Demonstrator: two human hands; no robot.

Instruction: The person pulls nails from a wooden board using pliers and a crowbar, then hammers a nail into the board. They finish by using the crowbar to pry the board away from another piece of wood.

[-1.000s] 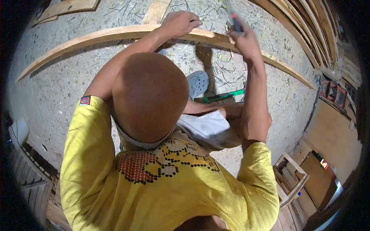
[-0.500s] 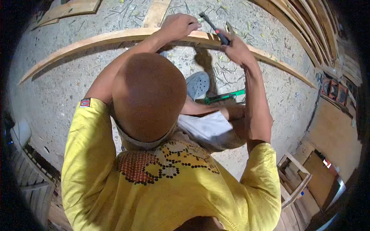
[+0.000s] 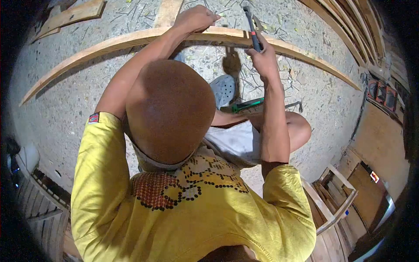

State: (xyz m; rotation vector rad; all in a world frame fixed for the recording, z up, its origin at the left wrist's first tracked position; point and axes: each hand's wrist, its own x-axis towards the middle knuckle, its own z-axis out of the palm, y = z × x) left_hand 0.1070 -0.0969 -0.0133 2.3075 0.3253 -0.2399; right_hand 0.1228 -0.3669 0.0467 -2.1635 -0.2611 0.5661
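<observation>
A grey perforated clog rests on the speckled concrete floor, with a green-handled tool just beside it. Loose boards lie at upper left. A wooden frame stands at lower right, near stacked planks.

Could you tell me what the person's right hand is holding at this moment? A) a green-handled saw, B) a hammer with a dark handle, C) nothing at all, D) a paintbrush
B: the right hand grips a hammer by its dark handle above the long wooden plank, while the left hand rests on that plank.
</observation>
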